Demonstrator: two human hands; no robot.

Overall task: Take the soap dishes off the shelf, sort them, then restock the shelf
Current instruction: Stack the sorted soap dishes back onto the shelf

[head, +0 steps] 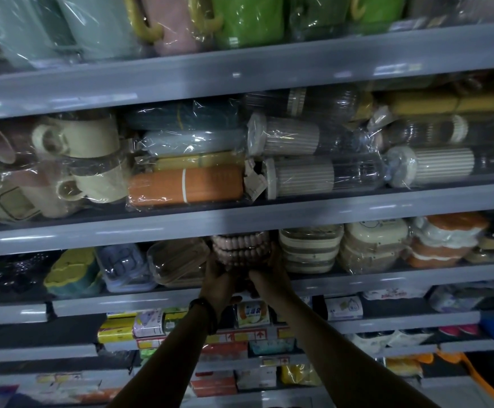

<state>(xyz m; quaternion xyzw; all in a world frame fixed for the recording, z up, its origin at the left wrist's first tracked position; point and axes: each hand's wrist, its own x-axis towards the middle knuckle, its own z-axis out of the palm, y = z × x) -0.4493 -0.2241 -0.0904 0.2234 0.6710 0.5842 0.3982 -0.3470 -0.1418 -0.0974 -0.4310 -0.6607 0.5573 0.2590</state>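
Note:
A stack of pink, bead-edged soap dishes [241,248] sits at the front of the grey shelf [357,279], between wrapped clear-lidded dishes and striped ones. My left hand [219,279] grips the stack's lower left side. My right hand [269,275] grips its lower right side. Both arms reach up from below. The bottom of the stack is hidden behind my fingers.
Wrapped clear-lidded dishes [178,265] stand left of the stack, striped beige dishes [309,248] and cream boxes [373,244] to the right. Yellow-teal dishes [73,272] lie further left. The shelf above holds wrapped cups and an orange case [185,187]. Packets fill the lower shelves.

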